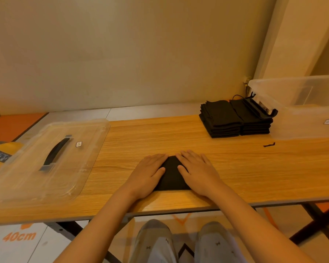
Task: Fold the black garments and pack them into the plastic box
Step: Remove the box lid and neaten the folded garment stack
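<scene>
The left hand (150, 173) and right hand (196, 173) lie flat, fingers straight, pressing the folded black garment (172, 177) near the bench's (235, 168) front edge (its outline, mostly covered, seems squarish). The plastic box (302, 120) stands at the far right corner, nearer the right hand.

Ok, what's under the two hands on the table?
A folded black garment on the table, pressed flat by the left hand and right hand. Its side edges are covered.

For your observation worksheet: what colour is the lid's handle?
The handle is black; head view.
</scene>
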{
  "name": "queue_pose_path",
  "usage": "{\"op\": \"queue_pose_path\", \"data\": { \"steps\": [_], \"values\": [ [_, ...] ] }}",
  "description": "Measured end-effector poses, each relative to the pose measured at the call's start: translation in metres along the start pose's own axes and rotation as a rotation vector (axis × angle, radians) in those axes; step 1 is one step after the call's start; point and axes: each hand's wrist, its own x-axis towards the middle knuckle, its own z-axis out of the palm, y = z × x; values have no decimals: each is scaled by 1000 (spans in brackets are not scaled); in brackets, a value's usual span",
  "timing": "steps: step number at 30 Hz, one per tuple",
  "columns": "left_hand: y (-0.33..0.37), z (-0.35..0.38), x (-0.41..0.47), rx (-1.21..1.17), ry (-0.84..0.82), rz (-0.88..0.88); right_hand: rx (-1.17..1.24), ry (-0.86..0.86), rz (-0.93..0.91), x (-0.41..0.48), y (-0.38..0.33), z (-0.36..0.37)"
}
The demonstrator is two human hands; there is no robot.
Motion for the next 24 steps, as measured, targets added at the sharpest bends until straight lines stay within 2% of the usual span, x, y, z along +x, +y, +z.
{"op": "queue_pose_path", "data": {
  "steps": [3, 7, 13, 16, 20, 24],
  "values": [
    [6, -8, 6, 45, -44, -12, 32, 27, 24, 0, 5, 3],
    [22, -30, 30, 139, -147, -119, 33, 29, 8, 0, 3, 2],
    [40, -53, 60, 114, -478, -329, 4, -14, -149, -3, 11, -6],
    [40, -58, 62, 93, -576, -356, -10, 58, -223, -7, 12, -7],
    [35, -54, 52, -117, -587, -337, 26, 189, -202, -14, 11, -6],
    [34, -52, 35, -293, -473, -275, 104, 277, -89, -25, 11, -4]
  ]
}}
